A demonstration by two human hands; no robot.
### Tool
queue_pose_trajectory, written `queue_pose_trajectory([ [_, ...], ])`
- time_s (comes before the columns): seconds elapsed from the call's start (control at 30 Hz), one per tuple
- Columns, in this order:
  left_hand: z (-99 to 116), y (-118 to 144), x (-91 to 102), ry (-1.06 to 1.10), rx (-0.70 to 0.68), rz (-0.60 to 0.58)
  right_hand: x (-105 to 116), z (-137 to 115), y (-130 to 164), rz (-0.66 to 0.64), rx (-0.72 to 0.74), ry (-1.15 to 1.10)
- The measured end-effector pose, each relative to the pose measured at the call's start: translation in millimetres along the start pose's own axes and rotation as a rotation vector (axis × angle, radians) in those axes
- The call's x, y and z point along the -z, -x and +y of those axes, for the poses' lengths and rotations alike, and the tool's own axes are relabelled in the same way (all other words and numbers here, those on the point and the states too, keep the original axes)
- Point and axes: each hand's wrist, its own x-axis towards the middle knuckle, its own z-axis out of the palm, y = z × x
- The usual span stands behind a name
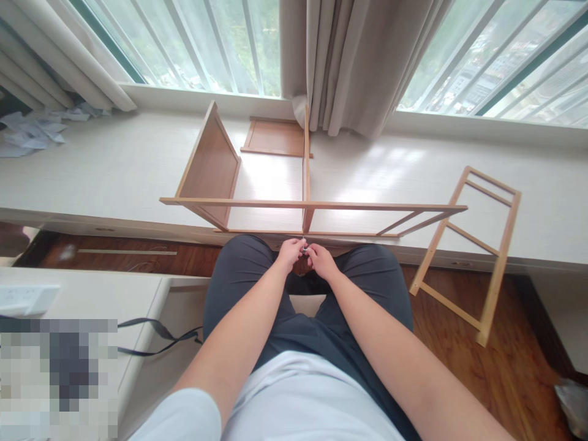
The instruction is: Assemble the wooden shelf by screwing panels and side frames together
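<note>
I see both hands meeting just above my lap, at the near edge of the pale window ledge [92, 177]. The left hand [290, 252] and the right hand [321, 260] have their fingertips pinched together around a tiny pale fastener [304, 247]; it is too small for me to tell what kind of piece it is, or which hand has the firmer hold. The fingers of both hands are curled in tight, nearly closed.

The fastener sits right below the middle of the wooden shelf frame [312, 206], which lies on its side along the ledge's near edge, its long front rail running left to right just beyond my knuckles. The frame's solid end panel stands toward the left, a divider rises at its middle, and open rungs close its right end. A flat wooden panel [275, 137] lies on the ledge behind it, near the curtain [349, 61]. A separate ladder-like side frame [468, 257] leans against the ledge's near edge at the right, its foot on the wooden floor [505, 367].
</note>
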Motion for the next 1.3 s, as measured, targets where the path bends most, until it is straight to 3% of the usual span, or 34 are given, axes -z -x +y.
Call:
queue_pose_trajectory([
  [0.67, -2.5, -2.4, -0.3, 0.001, -0.023, 0.016, -2.8, -0.1, -2.4, -0.045, -0.074, -0.141],
  [1.3, -1.5, -2.9, -1.5, -0.001, -0.044, 0.024, 0.2, -1.2, -2.0, -0.028, -0.043, -0.01],
])
